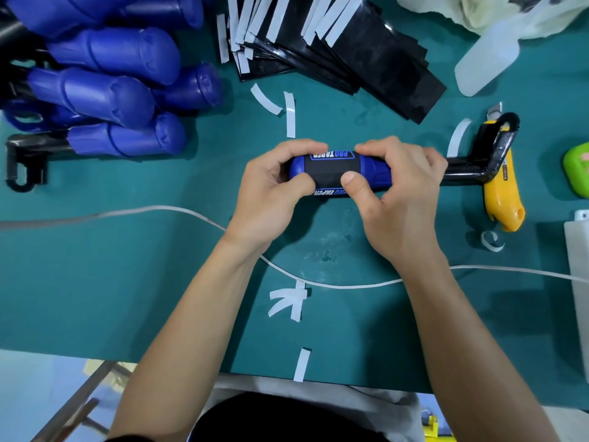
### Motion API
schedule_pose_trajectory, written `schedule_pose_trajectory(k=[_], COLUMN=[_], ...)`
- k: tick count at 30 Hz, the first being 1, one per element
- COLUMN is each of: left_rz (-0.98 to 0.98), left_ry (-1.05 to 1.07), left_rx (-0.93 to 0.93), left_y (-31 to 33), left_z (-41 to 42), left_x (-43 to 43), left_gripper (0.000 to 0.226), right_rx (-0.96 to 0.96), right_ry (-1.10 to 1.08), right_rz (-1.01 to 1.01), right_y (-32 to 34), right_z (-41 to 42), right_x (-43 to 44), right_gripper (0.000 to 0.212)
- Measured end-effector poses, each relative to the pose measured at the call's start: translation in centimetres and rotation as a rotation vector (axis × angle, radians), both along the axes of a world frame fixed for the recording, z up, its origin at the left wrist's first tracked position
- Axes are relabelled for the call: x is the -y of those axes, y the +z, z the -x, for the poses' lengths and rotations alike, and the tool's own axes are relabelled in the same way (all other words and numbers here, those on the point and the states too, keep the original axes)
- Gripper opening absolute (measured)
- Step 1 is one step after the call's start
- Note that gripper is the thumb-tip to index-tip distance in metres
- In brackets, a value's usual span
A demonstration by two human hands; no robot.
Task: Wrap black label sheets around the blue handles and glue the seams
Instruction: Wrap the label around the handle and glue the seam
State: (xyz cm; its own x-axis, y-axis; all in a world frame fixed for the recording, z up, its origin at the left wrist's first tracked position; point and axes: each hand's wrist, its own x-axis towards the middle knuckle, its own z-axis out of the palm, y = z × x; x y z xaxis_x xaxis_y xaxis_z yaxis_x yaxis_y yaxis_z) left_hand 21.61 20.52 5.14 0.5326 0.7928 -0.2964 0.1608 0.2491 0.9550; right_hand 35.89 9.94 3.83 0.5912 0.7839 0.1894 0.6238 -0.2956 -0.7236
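The step in hand looks like the wrap itself: a black label (pixel 331 171) already sits around the middle of a blue handle (pixel 298 169), and both hands are pressing it down. The handle lies crosswise, held just above the desk (pixel 127 266) at its centre, with its black bar (pixel 468 170) running out to the right.

The left hand (pixel 271 193) grips the handle's left end, fingers curled over the far side and its thumb (pixel 302 183) on the near edge of the label. The right hand (pixel 401 199) grips the right end the same way, its thumb (pixel 350 180) flat on the label's near face. Neither hand is free.

The seam itself does not show. It probably lies on the near or under side, where the thumbs work. The label looks smooth and square to the handle, with printed lettering along its far and near edges.

The next move likely calls for holding the overlap tight while one hand lets go to fetch glue. A pale bottle (pixel 487 59) lies at the far right, though whether it holds glue cannot be told. The risk is the label springing open once the hold is eased.

More sheets (pixel 350 59) lie fanned beyond, and bare handles (pixel 105 90) are piled at the far left.
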Motion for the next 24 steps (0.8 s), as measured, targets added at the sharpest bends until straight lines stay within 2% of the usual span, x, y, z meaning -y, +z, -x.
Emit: schedule_pose_trajectory(k=[11, 18, 24], left_rz=[0.005, -0.09, -0.124], left_ry=[0.006, -0.091, -0.091], left_rx=[-0.017, -0.068, -0.037], left_y=[0.04, 0.07, -0.48], left_z=[0.0, 0.4, 0.36], left_x=[-0.14, -0.11, -0.25], left_gripper=[0.046, 0.054, 0.033], right_rx=[-0.032, -0.025, -0.028], right_ry=[-0.02, -0.006, -0.017], right_rz=[0.006, 0.012, 0.01], right_y=[0.49, 0.58, 0.44], right_z=[0.35, 0.3, 0.23], right_x=[-0.19, -0.18, -0.21], right_gripper=[0.02, 0.022, 0.024])
